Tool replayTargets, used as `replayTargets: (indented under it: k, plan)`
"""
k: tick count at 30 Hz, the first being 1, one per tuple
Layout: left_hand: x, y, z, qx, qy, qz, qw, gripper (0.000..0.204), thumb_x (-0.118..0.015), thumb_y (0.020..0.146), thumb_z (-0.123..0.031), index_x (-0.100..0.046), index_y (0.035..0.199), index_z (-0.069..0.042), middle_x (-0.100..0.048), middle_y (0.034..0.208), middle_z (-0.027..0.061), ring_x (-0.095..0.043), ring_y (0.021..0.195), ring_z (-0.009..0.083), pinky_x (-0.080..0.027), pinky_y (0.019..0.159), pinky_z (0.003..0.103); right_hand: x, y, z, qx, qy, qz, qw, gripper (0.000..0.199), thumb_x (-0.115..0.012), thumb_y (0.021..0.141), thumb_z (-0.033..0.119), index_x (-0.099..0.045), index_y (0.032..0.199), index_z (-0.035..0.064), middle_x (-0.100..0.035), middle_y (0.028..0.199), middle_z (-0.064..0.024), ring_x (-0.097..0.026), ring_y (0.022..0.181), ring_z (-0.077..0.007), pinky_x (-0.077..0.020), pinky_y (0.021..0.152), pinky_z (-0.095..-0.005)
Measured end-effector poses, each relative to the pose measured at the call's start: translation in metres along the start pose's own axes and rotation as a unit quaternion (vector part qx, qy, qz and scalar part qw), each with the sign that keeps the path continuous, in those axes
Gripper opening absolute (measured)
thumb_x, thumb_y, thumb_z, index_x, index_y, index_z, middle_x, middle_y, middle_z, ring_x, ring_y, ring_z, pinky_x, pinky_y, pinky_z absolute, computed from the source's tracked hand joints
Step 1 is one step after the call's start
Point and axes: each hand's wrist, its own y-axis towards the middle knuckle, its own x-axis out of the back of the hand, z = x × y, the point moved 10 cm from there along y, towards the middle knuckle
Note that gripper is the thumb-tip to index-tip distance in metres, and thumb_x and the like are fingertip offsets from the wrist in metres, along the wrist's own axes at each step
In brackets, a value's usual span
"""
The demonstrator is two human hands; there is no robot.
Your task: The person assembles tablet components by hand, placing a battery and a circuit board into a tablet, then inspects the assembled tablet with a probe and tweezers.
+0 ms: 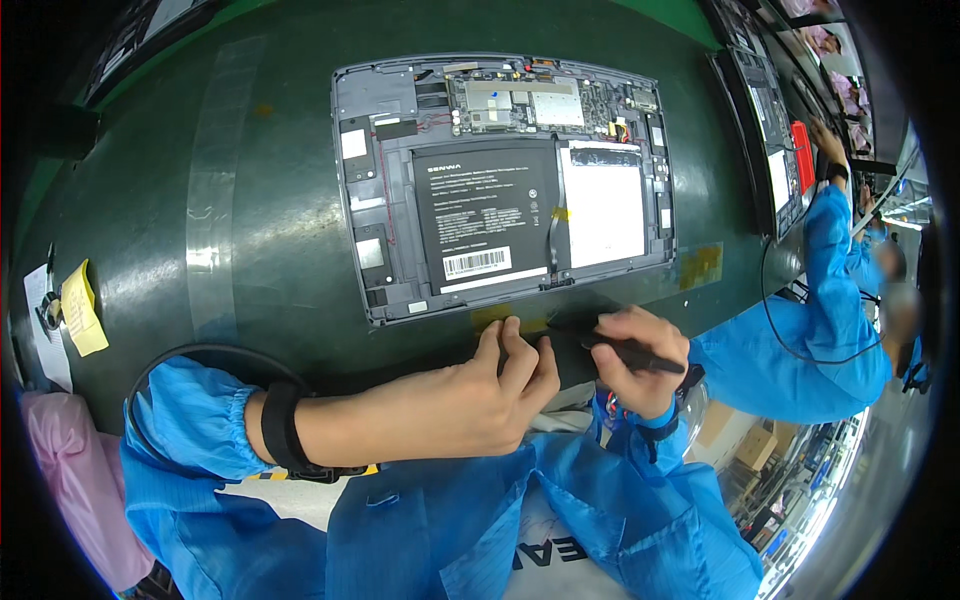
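Note:
An opened tablet-like device with a dark grey shell (372,95) lies on the green table. Inside it are a circuit board (555,100) along the far side, a black battery (485,215) and a white-faced panel (606,210). My left hand (490,395) is at the table's near edge, just below the device. Its bent fingers are apart, their tips at a strip of amber tape (493,318), and nothing shows in them. My right hand (645,365) grips a slim black pointed tool (632,352), perhaps tweezers, its tip toward the left hand; the exact kind is unclear.
Clear tape (212,200) crosses the table at left, near a yellow note (84,308) and a white paper slip. More amber tape (700,267) lies right of the device. At right, a co-worker in a blue sleeve (828,240) reaches past another opened device (765,140) and a red object (803,158).

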Motion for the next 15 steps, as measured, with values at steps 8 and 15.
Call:
replayTargets:
  k: [8, 15]
  plan:
    - [0.000, -0.001, 0.004, 0.004, -0.019, 0.001, 1.000, 0.035, -0.059, 0.087, -0.028, -0.076, 0.089, 0.003, -0.067, 0.119, 0.0177, -0.068, 0.098, 0.0361, -0.061, 0.086, 0.041, 0.012, -0.006, 0.032, 0.115, -0.006, -0.016, 0.993, 0.030, -0.081, 0.078, -0.003, -0.066, 0.103, -0.0069, -0.072, 0.081, -0.0200, -0.071, 0.070, -0.0294, -0.0581, 0.063, -0.0360]
    - [0.039, 0.002, 0.034, 0.018, -0.061, -0.045, 0.997, 0.035, -0.064, 0.085, -0.027, -0.071, 0.105, 0.000, -0.064, 0.104, 0.0088, -0.061, 0.087, 0.0224, -0.053, 0.074, 0.030, 0.106, 0.010, -0.002, 0.034, 0.113, -0.129, 0.985, 0.040, -0.079, 0.092, 0.036, -0.055, 0.103, 0.0052, -0.059, 0.100, -0.0147, -0.064, 0.084, -0.0201, -0.0537, 0.067, -0.0306]
